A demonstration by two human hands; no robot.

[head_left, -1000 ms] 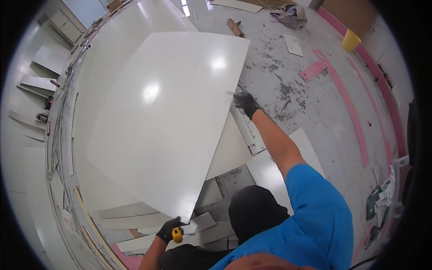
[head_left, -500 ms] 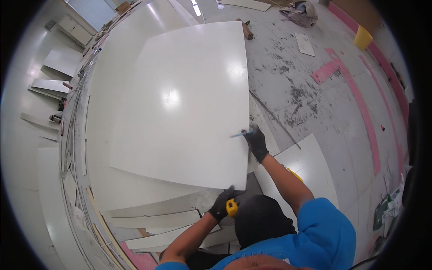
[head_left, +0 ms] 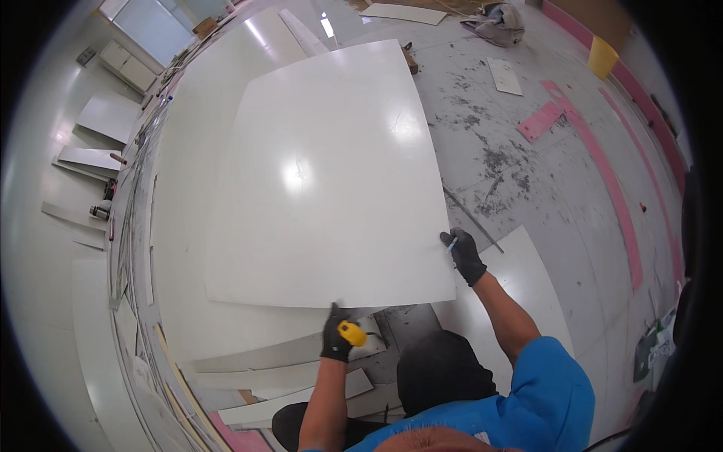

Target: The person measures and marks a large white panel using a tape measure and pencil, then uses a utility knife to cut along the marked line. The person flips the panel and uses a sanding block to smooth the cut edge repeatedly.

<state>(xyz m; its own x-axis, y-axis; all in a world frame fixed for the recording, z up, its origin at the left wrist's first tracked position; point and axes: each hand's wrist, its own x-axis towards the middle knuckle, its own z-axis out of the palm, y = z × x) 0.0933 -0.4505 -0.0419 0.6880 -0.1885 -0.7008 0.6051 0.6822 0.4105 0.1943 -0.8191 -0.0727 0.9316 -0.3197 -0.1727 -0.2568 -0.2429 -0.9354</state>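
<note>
A large white panel [head_left: 331,218] lies over another white sheet [head_left: 181,226] and takes up the middle of the view. At its near edge is my left hand [head_left: 334,340], in a black glove. It is closed around a yellow tape measure [head_left: 352,334], with the thumb up against the panel's edge. My right hand [head_left: 468,260], gloved alike, grips the panel's right edge near the corner. A slim blue pen [head_left: 453,243] is also held between its fingers, mostly hidden by the glove.
Cut white strips [head_left: 263,380] lie on the floor before me. Another white sheet [head_left: 520,290] is at my right, near a thin dark bar [head_left: 474,220]. Pink strips [head_left: 602,173] and a yellow bucket [head_left: 602,57] are farther right. Offcuts and tools line the left side.
The panel has turned, its near right corner swinging to the right. My right hand has moved right and nearer, now on the edge; my left hand has shifted left with the tape measure.
</note>
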